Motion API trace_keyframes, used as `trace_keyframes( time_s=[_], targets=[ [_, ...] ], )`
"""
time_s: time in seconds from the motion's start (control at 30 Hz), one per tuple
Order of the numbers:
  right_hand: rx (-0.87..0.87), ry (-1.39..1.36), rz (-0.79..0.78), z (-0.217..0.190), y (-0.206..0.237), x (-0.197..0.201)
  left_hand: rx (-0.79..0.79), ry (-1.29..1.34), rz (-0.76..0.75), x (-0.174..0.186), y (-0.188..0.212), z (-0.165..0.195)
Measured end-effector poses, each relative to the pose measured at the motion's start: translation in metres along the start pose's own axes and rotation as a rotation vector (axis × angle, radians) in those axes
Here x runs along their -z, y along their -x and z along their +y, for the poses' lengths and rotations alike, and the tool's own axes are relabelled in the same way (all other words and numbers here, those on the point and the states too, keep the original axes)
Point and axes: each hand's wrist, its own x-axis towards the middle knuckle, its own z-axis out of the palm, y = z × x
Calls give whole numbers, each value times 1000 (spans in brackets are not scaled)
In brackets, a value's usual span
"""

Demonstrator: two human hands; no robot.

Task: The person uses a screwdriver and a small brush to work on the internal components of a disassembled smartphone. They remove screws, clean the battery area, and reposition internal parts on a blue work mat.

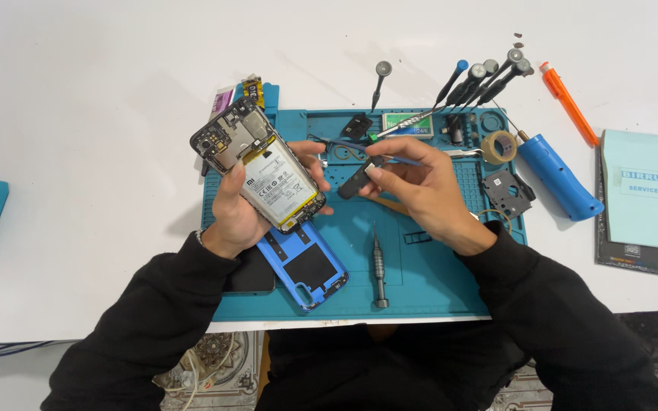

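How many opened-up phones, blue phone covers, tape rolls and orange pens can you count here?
Opened phone: 1
Blue back cover: 1
Tape roll: 1
Orange pen: 1
Total: 4

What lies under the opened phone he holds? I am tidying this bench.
Below the opened phone lies a blue back cover on the teal mat. The left hand hides the cover's upper end.

A white table (78,84) is seen from above, evenly lit, with soft shadows cast beneath the objects. A teal mat (420,281) is laid on its near part. Below the table's edge, a patterned floor (215,365) and some cables (1,350) are seen.
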Motion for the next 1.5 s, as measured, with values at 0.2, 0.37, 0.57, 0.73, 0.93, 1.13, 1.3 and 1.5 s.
trace_keyframes(
  time_s=[0.2,0.37,0.57,0.73,0.93,1.13,1.3,1.5],
  targets=[
    [2,23,-100,4,2,3,92,49,-10,0,1,-3],
    [15,47,-186,6,5,6,207,-24,-49,-1,0,-7],
    [78,138,-147,5,8,5,194,16,-49,-5,-3,-10],
    [18,101,-122,2,7,6,193,-10,38,-8,-4,-6],
    [41,87,-158,-1,11,3,201,-44,87,-12,-4,-2],
    [79,111,-171,-3,13,3,156,-56,46,-13,-2,-1],
    [69,110,-169,-3,13,2,204,-81,64,-14,2,-3],
    [62,136,-125,-5,13,4,177,-87,31,-17,-1,-2]
  ],
)
